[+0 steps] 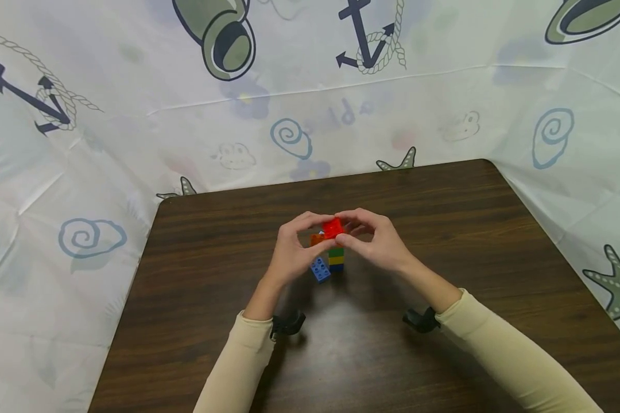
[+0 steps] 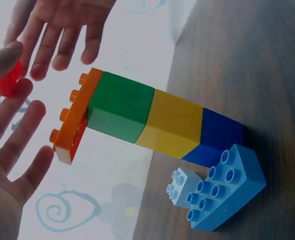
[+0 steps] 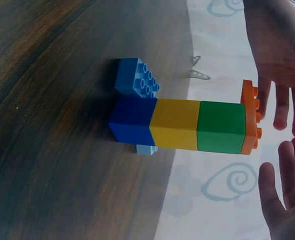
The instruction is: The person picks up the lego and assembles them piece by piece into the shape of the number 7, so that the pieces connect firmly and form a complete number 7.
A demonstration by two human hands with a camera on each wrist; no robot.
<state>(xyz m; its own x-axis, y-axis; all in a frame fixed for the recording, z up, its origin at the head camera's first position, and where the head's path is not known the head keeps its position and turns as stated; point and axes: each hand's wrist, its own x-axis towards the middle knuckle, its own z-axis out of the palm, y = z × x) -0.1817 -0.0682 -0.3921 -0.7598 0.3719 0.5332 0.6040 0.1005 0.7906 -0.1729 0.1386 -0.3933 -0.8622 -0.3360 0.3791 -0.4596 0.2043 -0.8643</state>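
Note:
A red brick [image 1: 333, 228] is pinched from both sides, above a tower of toy bricks. My left hand [image 1: 295, 248] holds its left side between thumb and forefinger, the other fingers spread. On the right side, my right hand [image 1: 378, 240] grips it with thumb and fingertips. The tower stacks a dark blue brick [image 3: 132, 121], a yellow brick [image 3: 175, 124] and a green brick [image 3: 221, 126], topped by a thin orange plate brick [image 2: 80, 112] that overhangs the green one. The red brick stands apart from the orange studs in the left wrist view.
Beside the tower's base lie a blue studded brick [image 2: 227, 190] and a smaller pale blue brick [image 2: 185, 186]. All stand on a dark wooden table [image 1: 212, 287]. Behind it hangs a white printed cloth [image 1: 341, 132]. Black wrist straps [image 1: 289, 324] show below the hands.

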